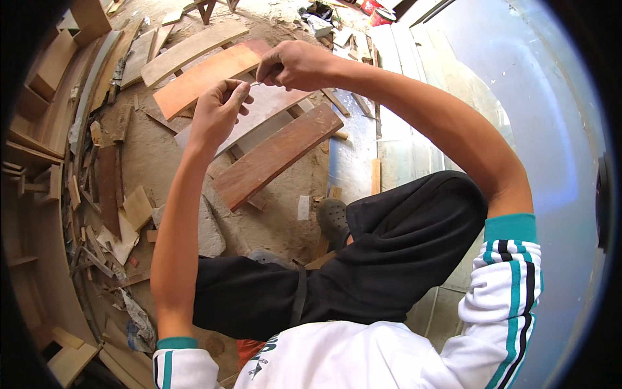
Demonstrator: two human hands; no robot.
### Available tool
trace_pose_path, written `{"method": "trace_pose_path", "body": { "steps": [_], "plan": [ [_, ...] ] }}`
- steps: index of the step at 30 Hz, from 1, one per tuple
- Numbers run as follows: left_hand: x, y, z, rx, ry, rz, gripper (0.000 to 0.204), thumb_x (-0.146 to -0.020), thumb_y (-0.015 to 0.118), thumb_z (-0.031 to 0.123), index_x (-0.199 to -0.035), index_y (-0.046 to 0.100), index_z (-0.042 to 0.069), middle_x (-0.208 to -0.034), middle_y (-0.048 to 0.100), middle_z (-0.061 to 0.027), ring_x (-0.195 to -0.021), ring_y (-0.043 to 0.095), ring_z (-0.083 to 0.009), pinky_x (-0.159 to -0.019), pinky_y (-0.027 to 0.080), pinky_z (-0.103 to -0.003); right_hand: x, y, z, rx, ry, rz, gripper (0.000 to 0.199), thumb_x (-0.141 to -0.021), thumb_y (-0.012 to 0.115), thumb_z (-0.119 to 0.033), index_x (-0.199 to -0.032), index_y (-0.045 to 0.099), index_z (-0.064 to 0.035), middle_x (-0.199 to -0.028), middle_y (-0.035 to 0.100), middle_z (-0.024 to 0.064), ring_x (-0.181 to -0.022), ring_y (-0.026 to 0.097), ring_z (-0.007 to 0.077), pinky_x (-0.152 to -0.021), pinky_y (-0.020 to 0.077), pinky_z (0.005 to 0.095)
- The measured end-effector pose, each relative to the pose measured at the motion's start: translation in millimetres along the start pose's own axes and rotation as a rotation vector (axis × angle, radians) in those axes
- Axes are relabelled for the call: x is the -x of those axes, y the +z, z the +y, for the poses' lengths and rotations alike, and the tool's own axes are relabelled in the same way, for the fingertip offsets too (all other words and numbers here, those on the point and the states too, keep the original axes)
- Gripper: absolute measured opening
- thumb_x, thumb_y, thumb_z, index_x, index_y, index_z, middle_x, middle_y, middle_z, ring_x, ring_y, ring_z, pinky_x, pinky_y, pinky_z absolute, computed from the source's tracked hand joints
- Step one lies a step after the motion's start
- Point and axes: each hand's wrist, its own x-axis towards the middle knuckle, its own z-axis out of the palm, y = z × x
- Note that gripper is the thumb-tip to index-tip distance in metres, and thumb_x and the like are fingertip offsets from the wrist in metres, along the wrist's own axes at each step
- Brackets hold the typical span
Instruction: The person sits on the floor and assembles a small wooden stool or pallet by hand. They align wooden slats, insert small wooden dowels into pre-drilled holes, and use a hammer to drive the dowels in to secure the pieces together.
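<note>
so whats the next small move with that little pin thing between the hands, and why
Probably bring the left hand a touch closer and pinch the free end. The right hand grips a thin, small pin at its fingertips, pointing at the left fingers, which are curled just short of it. What the thing is exactly is too small to tell.

The only package-like thing is a red container [374,8] with a pale band at the far top edge of the view, right of centre, standing on the sandy ground among offcuts just past the white sheets; it is cut off by the frame, so its full shape cannot be told. Beside it to the left lies a small heap of crumpled dark and whitish wrapping or bags [317,19], too small to tell apart. No labels, signs or screens show anywhere
</note>
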Motion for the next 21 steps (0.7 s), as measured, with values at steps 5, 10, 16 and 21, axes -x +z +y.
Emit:
{"method": "trace_pose_path", "body": {
  "steps": [5, 10, 16, 21],
  "plan": [
    [-1, -10, -10, -0.028, -0.008, 0.045, 0.030, -0.100, 0.064, 0.032, -0.104, 0.067, 0.003, -0.087, 0.071, -0.0031, -0.073, 0.063, -0.0084, -0.063, 0.048, -0.024, 23, -7, 64, 0.024, 0.017, 0.065, 0.020, -0.096, 0.062, -0.014, -0.111, 0.068, -0.0024, -0.092, 0.070, 0.0098, -0.071, 0.063, 0.0142, -0.062, 0.0546, 0.0306],
    [-11, -12, -15, -0.084, -0.039, 0.085, 0.036, -0.097, 0.066, 0.040, -0.101, 0.068, 0.004, -0.085, 0.069, -0.0025, -0.072, 0.061, -0.0070, -0.061, 0.046, -0.023, 68, -2, 203, 0.159, 0.468, 0.334, 0.033, -0.095, 0.056, -0.027, -0.109, 0.067, 0.0005, -0.103, 0.071, 0.0230, -0.093, 0.069, 0.0352, -0.086, 0.0530, 0.0449],
    [-20, -8, 0, -0.133, -0.024, 0.123, 0.032, -0.099, 0.064, 0.038, -0.100, 0.068, 0.006, -0.085, 0.067, -0.0004, -0.070, 0.057, -0.0050, -0.058, 0.042, -0.021, 138, 120, 334, 0.181, 0.973, 0.072, 0.027, -0.085, 0.057, -0.016, -0.094, 0.072, 0.0051, -0.100, 0.071, 0.0280, -0.091, 0.071, 0.0389, -0.083, 0.0574, 0.0457],
    [-23, -6, 11, -0.155, 0.037, 0.136, 0.037, -0.097, 0.067, 0.037, -0.103, 0.069, 0.001, -0.085, 0.069, -0.0037, -0.070, 0.057, -0.0067, -0.064, 0.046, -0.022, 169, 280, 339, -0.021, 0.972, -0.111, 0.020, -0.082, 0.057, -0.009, -0.077, 0.071, 0.0037, -0.070, 0.069, 0.0243, -0.061, 0.071, 0.0327, -0.064, 0.0589, 0.0434]
  ]
}}
